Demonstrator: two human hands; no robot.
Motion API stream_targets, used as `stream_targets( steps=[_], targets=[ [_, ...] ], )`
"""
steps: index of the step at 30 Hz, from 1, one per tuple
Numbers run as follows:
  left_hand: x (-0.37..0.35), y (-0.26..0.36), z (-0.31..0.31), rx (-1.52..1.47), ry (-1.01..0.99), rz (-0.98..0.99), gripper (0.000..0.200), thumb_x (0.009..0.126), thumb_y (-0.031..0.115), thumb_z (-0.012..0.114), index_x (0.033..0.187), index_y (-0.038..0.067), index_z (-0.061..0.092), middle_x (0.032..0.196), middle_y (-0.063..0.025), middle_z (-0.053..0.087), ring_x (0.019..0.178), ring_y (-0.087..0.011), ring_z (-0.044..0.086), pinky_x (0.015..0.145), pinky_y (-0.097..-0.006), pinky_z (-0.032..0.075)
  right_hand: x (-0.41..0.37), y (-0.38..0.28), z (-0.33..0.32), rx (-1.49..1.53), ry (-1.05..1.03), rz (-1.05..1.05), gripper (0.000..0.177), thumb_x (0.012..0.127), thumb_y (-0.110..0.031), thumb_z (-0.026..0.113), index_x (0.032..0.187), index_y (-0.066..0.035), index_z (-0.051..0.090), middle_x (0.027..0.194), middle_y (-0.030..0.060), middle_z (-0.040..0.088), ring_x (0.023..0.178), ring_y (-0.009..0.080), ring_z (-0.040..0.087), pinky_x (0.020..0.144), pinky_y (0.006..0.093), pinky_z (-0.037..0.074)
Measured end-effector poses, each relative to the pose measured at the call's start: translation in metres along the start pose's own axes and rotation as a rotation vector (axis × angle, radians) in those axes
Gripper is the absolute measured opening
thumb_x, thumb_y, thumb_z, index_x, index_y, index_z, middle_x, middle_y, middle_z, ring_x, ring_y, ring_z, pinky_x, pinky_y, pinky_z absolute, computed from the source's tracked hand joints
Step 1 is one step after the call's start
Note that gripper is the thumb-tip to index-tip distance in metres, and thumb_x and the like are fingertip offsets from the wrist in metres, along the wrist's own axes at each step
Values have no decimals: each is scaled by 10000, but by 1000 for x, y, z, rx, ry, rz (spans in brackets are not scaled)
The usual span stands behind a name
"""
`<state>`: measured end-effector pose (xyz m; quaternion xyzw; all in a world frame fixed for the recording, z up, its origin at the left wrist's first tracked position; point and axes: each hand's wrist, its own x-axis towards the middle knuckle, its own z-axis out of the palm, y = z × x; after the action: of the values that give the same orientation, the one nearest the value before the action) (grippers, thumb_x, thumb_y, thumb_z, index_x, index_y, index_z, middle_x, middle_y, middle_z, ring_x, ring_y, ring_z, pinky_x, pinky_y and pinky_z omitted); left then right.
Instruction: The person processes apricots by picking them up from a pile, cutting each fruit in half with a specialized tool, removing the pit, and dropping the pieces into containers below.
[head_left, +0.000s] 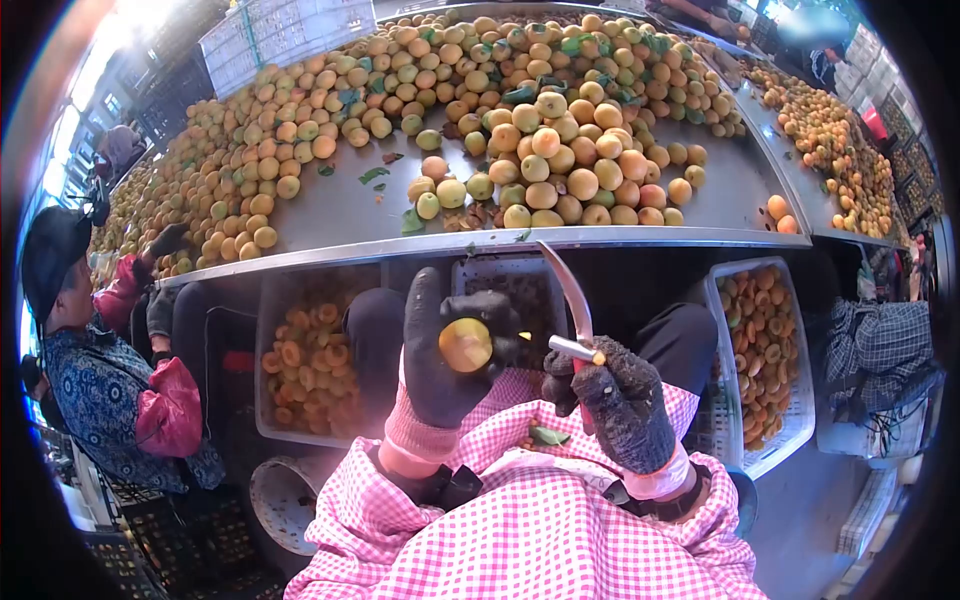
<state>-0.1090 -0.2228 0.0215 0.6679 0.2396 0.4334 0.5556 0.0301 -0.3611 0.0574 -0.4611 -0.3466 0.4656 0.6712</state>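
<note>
My left hand (440, 365), in a black glove, is turned palm up with the thumb raised, holding a yellow apricot (466, 345) in the fingers. In my right hand (625, 405), also black-gloved, is a curved knife (570, 290), its blade pointing up and away from me. A short metal tube (574, 349) with orange pulp at its end sticks out of the same fist. Between both hands is a small yellow scrap (525, 335). Beneath them a crate (462, 275) holds dark bits, and a green leaf (549, 436) lies on my checked apron.
Heaped apricots (570, 150) cover much of the metal table (350, 205). Crates of apricot halves stand left (310, 365) and right (755, 350) of my legs. A seated co-worker (110, 370) is at left; a white bucket (283, 505) stands low. A white crate (285, 40) sits at the back.
</note>
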Motion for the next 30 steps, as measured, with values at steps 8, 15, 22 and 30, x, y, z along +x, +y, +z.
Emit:
stream_targets(
  steps=[8,15,22,30],
  targets=[
    [-2,-34,-5,-1169,-288,-452,570,886,477,542,1198,1,520,891,-112,663,674,-179,633,572,-248,496,6,-16,6,185,65,220,290,972,-227,551,1145,6,566,751,45,603,578,64,510,478,187,375],
    [3,-18,-5,-1303,-49,-671,623,880,673,420,925,98,656,749,-74,629,591,-163,575,523,-222,429,-1,4,13,-99,-86,279,242,974,-145,529,1165,0,559,788,14,599,686,70,546,619,232,453],
    [-7,-3,33,-241,330,-39,477,886,488,569,1122,77,528,821,-74,623,682,-142,575,565,-272,449,-2,28,23,-403,-70,193,210,932,-163,587,1054,8,574,698,116,619,610,203,625,544,321,474],
    [-7,-4,-3,-110,77,95,1057,785,82,758,1500,152,-19,956,-163,652,738,-217,657,634,-316,566,-1,22,34,-361,-34,197,208,931,-170,587,1014,21,578,643,147,604,576,258,629,508,356,456]
  ],
)
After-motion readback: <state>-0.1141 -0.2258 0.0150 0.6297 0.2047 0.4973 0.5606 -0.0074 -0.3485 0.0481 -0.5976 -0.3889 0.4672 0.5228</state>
